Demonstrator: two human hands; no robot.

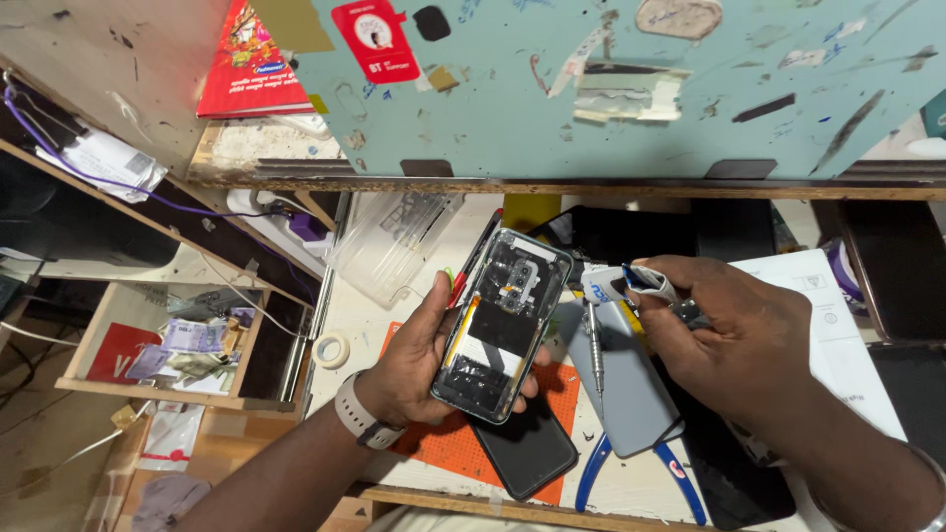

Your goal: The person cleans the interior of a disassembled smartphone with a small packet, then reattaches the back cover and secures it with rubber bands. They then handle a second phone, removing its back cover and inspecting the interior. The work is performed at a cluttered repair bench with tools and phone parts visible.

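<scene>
Gripped in the left hand [414, 360], an opened phone [503, 320] hangs above the desk's [360, 315] front edge; the right hand [734, 335] pinches a screwdriver [595, 340]. Back cover [631, 394] already off, internals exposed, inner plates still in place.

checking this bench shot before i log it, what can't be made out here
Head view only:
- Right hand: its fingers cover most of the small white and blue item it grips, so its kind is unclear.
- Opened phone in the left hand: inner parts too small to tell apart.
- Dark phone on the orange mat: upper end hidden behind the opened phone.
- Blue-handled pliers: jaws hidden under the grey back cover.
</scene>
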